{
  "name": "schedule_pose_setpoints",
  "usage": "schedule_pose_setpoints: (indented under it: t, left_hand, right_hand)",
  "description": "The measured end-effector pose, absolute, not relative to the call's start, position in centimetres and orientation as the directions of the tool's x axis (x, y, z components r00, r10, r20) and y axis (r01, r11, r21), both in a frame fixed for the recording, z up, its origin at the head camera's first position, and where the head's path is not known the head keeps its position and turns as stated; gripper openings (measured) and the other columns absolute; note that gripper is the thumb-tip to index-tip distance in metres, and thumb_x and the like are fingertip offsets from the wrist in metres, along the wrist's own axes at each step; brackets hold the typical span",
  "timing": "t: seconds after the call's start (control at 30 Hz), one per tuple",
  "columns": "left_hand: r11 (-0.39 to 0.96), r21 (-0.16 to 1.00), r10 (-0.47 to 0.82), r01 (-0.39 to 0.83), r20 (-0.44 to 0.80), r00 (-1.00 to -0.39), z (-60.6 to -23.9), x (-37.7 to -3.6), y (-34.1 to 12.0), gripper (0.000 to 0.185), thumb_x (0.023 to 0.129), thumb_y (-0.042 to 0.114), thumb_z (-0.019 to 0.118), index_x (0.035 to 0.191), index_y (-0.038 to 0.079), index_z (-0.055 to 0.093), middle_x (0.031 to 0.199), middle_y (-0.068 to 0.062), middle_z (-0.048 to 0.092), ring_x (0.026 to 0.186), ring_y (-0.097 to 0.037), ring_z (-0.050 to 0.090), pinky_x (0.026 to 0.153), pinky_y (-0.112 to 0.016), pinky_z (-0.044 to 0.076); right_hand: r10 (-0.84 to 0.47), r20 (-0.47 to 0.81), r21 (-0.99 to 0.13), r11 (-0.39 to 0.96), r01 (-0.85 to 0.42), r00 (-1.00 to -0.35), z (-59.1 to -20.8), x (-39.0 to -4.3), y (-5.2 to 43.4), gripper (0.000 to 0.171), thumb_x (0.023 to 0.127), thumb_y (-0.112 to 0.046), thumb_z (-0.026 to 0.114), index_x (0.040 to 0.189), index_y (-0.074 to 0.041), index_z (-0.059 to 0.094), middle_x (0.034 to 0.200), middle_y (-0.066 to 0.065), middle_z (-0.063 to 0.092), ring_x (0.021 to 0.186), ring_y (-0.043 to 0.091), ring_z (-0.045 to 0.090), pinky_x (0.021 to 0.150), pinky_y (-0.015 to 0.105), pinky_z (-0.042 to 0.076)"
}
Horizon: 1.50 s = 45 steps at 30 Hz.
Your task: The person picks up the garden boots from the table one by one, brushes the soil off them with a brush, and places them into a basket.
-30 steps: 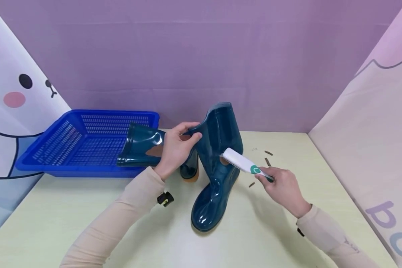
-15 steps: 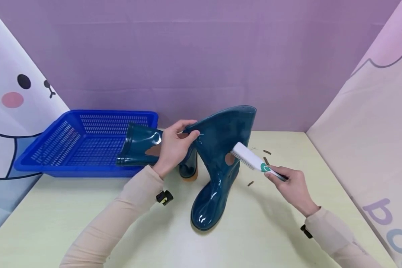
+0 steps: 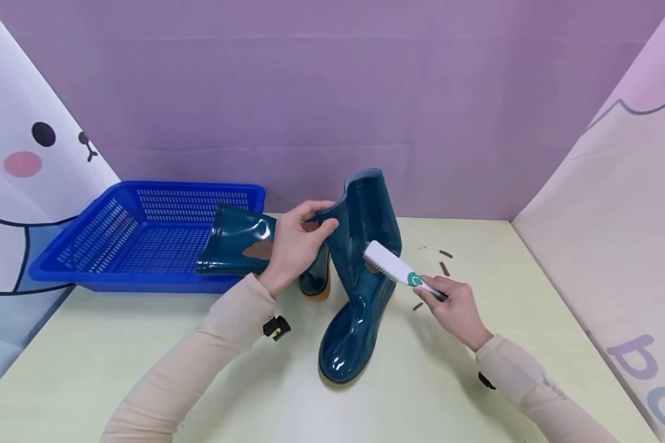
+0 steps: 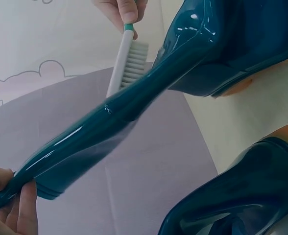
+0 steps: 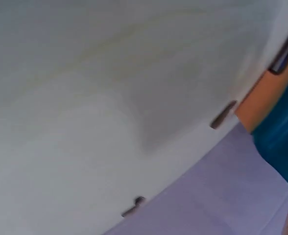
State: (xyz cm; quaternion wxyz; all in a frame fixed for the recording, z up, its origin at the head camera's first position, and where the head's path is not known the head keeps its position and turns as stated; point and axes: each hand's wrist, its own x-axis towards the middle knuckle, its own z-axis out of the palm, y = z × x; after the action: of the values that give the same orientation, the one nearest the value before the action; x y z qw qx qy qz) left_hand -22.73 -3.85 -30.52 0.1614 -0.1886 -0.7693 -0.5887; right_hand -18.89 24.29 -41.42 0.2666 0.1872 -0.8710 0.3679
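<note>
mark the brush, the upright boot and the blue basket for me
brush [image 3: 390,264]: head view, on the white back of the brush head.
upright boot [image 3: 348,341]: head view, on the glossy toe.
blue basket [image 3: 138,237]: head view, on the bare mesh floor, left of the lying boot.

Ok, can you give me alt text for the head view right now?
A left hand pinches the top rim of an upright teal rubber boot while the right hand holds a white brush against its shaft; a second boot lies in a blue basket.
</note>
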Motion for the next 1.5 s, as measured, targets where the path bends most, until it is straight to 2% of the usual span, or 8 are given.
schedule_pose_setpoints:
  t: [0.17, 0.43, 0.63, 0.73, 0.87, 1.0, 1.17, 1.5]
  left_hand:
    - [0.263, 0.835, 0.1, 0.484, 0.475, -0.874, -30.7, -22.8, -3.9, 0.026, 0.085, 0.012, 0.064, 0.111, 0.007, 0.064, 0.111, -0.009, 0.065, 0.092, -0.02, 0.066, 0.079, -0.032, 0.054]
    - [0.258, 0.857, 0.075, 0.445, 0.442, -0.894, -31.3, -23.1, -4.5, 0.026, 0.086, 0.014, 0.064, 0.111, 0.01, 0.064, 0.11, -0.007, 0.065, 0.092, -0.02, 0.066, 0.077, -0.034, 0.055]
    - [0.247, 0.867, 0.066, 0.432, 0.429, -0.901, -31.7, -23.2, -4.8, 0.027, 0.086, 0.014, 0.064, 0.112, 0.01, 0.064, 0.111, -0.008, 0.065, 0.086, -0.022, 0.068, 0.066, -0.037, 0.056]
    - [0.249, 0.869, 0.058, 0.428, 0.428, -0.902, -31.8, -23.3, -4.9, 0.027, 0.086, 0.014, 0.064, 0.112, 0.01, 0.064, 0.112, -0.008, 0.065, 0.084, -0.022, 0.068, 0.056, -0.031, 0.053]
    - [0.255, 0.872, 0.047, 0.417, 0.42, -0.906, -31.8, -23.3, -4.9, 0.027, 0.086, 0.015, 0.064, 0.112, 0.01, 0.064, 0.113, -0.008, 0.064, 0.085, -0.022, 0.068, 0.06, -0.026, 0.054]
    - [0.273, 0.866, 0.029, 0.419, 0.428, -0.903, -31.6, -23.3, -4.9, 0.027, 0.086, 0.016, 0.065, 0.112, 0.011, 0.064, 0.115, -0.006, 0.063, 0.089, -0.022, 0.068, 0.074, -0.032, 0.056]
    - [0.259, 0.864, 0.038, 0.431, 0.437, -0.899, -31.3, -23.2, -4.8, 0.028, 0.086, 0.017, 0.064, 0.113, 0.011, 0.064, 0.114, -0.007, 0.063, 0.088, -0.023, 0.068, 0.069, -0.035, 0.056]
    - [0.255, 0.845, 0.076, 0.471, 0.468, -0.881, -30.9, -22.7, -4.4, 0.027, 0.086, 0.014, 0.064, 0.112, 0.009, 0.064, 0.111, -0.009, 0.065, 0.086, -0.023, 0.068, 0.073, -0.034, 0.056]
  right_hand:
    - [-0.199, 0.57, -0.475, 0.712, -0.517, -0.797, -40.5, -18.6, 24.3, 0.019, 0.074, -0.004, 0.073, 0.093, 0.001, 0.072, 0.067, 0.001, 0.063, 0.048, -0.002, 0.033, 0.041, 0.016, 0.027]
    - [-0.191, 0.514, -0.469, 0.754, -0.46, -0.836, -40.3, -18.0, 25.2, 0.02, 0.075, -0.005, 0.073, 0.094, 0.002, 0.071, 0.081, 0.011, 0.07, 0.051, -0.001, 0.041, 0.042, 0.017, 0.031]
    - [-0.176, 0.525, -0.476, 0.75, -0.459, -0.833, -40.2, -17.4, 25.9, 0.019, 0.073, -0.004, 0.074, 0.091, 0.001, 0.072, 0.073, 0.006, 0.068, 0.047, -0.002, 0.034, 0.04, 0.016, 0.027]
    - [-0.171, 0.522, -0.472, 0.758, -0.451, -0.835, -40.2, -17.2, 26.2, 0.018, 0.073, -0.005, 0.074, 0.091, 0.001, 0.072, 0.068, 0.001, 0.064, 0.046, -0.003, 0.031, 0.039, 0.016, 0.026]
    - [-0.172, 0.52, -0.471, 0.76, -0.449, -0.837, -40.0, -16.8, 26.7, 0.018, 0.073, -0.004, 0.074, 0.091, 0.0, 0.072, 0.068, 0.0, 0.063, 0.045, -0.003, 0.03, 0.039, 0.015, 0.026]
    - [-0.141, 0.504, -0.52, 0.738, -0.43, -0.852, -39.6, -16.5, 27.0, 0.018, 0.074, -0.003, 0.073, 0.092, 0.001, 0.072, 0.072, 0.006, 0.067, 0.045, -0.003, 0.033, 0.038, 0.016, 0.028]
    - [-0.054, 0.53, -0.608, 0.672, -0.423, -0.847, -39.5, -16.9, 26.5, 0.019, 0.075, 0.001, 0.072, 0.094, 0.002, 0.071, 0.072, 0.009, 0.067, 0.047, 0.0, 0.038, 0.039, 0.016, 0.031]
    - [-0.116, 0.608, -0.461, 0.754, -0.468, -0.786, -40.7, -18.1, 25.2, 0.021, 0.071, -0.001, 0.074, 0.092, 0.003, 0.071, 0.078, 0.01, 0.07, 0.052, 0.0, 0.039, 0.044, 0.013, 0.029]
